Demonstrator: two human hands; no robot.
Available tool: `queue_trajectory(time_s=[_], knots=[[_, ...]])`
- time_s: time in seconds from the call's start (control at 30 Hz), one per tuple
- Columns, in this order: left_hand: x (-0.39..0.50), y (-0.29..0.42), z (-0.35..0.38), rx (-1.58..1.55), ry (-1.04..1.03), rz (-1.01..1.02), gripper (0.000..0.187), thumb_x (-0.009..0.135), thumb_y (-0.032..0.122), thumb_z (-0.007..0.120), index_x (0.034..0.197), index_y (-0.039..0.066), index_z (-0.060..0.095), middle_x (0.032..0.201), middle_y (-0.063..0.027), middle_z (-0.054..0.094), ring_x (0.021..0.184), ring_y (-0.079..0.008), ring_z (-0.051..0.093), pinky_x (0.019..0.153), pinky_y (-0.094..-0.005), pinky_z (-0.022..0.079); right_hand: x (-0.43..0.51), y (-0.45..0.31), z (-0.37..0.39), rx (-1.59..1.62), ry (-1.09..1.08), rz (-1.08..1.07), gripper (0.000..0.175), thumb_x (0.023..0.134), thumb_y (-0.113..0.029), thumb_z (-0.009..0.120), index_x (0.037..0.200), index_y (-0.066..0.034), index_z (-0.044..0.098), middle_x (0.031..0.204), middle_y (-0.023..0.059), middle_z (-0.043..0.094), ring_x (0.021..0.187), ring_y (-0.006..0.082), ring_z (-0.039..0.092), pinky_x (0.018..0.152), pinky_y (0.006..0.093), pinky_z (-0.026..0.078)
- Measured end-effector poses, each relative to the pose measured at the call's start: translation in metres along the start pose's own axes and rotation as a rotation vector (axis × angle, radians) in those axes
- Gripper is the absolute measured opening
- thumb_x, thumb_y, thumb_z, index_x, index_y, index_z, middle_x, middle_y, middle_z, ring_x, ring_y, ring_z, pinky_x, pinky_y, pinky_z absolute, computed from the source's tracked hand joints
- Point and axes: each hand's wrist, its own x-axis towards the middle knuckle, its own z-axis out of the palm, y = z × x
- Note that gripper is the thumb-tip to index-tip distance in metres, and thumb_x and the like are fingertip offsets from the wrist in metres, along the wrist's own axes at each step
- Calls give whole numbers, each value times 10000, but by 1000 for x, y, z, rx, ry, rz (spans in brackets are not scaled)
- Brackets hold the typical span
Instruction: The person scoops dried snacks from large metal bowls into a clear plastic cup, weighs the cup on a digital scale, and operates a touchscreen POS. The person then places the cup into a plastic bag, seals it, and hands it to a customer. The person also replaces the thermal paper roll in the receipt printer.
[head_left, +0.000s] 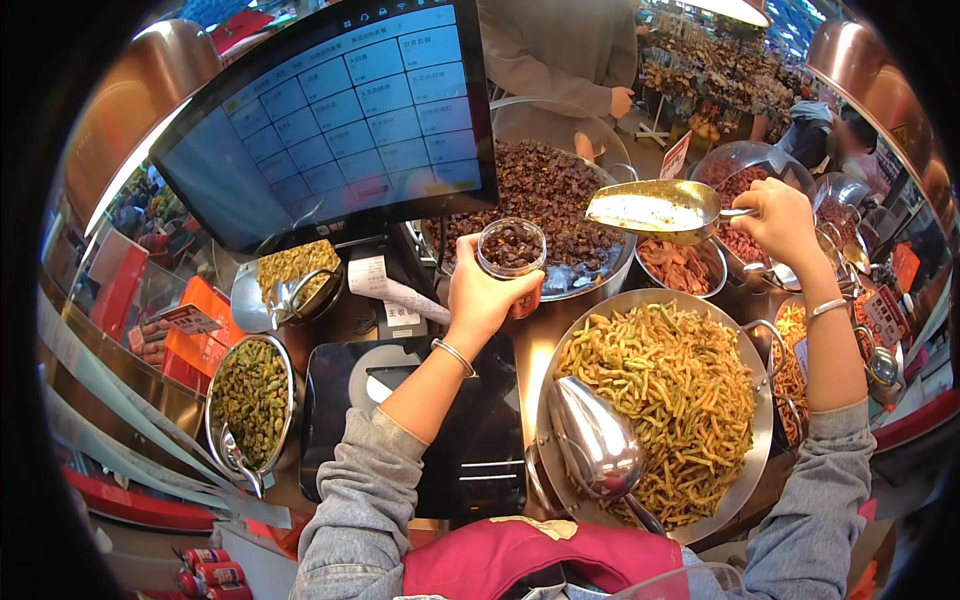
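My left hand (487, 292) is wrapped around a clear open jar (513, 247) holding dark brown chunks of food, near the front edge of a large metal bowl. My right hand (776, 221) grips the handle of a shiny metal scoop (656, 208), tilted over the right part of that bowl; only small bits show in it. Dark brown food chunks (547, 176) fill much of the bowl. Nearer to me, a second metal scoop (596, 439) lies on fried yellow-green strips (675, 390) in a wide two-handled metal pan (761, 450).
A touchscreen monitor (337, 127) and receipt printer (405, 311) stand left, behind a black flat-topped device (472, 427). A bowl of green snacks (251, 397) is at the left, a bowl of reddish strips (679, 266) at the right. A person (559, 60) stands across the counter.
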Motion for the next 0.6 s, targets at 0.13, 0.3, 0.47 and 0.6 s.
queue_trajectory(time_s=[0.13,0.3,0.47,0.6], knots=[[0,-5,1,-22,23,37,697,588,243,851,1082,26,411,1037,-128,612,948,-204,609,838,-318,475,-1,-3,16,1,-37,12,196,652,-239,734,798,-111,710,761,49,619,818,248,592,721,376,459],[-1,-2,-8,67,-12,-4,709,585,264,857,1094,39,417,1032,-123,621,951,-202,614,839,-317,477,-1,-16,38,35,-77,11,209,658,-258,736,795,-103,707,765,59,628,832,246,600,720,376,464],[-25,-10,-35,-142,35,-52,712,607,189,853,1133,14,406,1111,-109,557,1034,-182,558,922,-316,440,7,-50,74,93,-186,32,229,689,-311,723,796,-109,705,761,76,648,779,257,622,671,384,478],[-75,0,-93,-163,-24,-127,743,594,105,845,1178,20,393,1124,-107,547,1041,-182,557,939,-327,433,14,-91,101,224,-384,100,312,745,-402,682,845,-108,703,804,101,674,784,261,650,679,391,492]])
